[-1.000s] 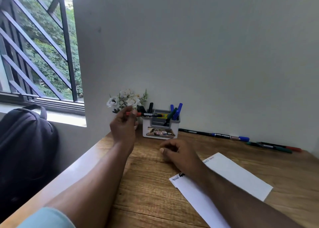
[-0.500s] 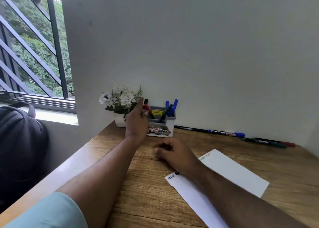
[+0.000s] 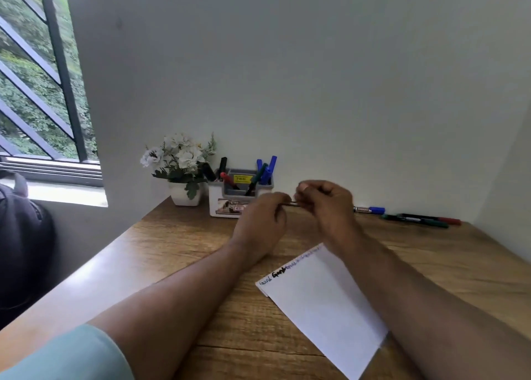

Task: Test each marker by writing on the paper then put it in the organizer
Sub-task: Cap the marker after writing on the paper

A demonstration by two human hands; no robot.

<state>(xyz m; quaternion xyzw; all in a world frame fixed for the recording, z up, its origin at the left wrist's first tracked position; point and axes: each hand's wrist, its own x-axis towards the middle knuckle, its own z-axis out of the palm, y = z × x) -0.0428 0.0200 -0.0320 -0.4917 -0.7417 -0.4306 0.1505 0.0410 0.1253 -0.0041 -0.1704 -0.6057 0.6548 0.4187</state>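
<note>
While both hands (image 3: 290,204) pinch the blue-capped marker (image 3: 369,209), uncapping seems underway; writing on the paper (image 3: 321,299) comes next.

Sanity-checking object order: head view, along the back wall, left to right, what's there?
Flower pot → organizer → left hand → right hand → blue-capped marker → green marker and red marker, lying together.

Soft daylight is coming through the barred window (image 3: 43,78) at left, glaring on its pale sill (image 3: 66,193). The wide lens is bending the edges, and everything is looking slightly soft.
</note>
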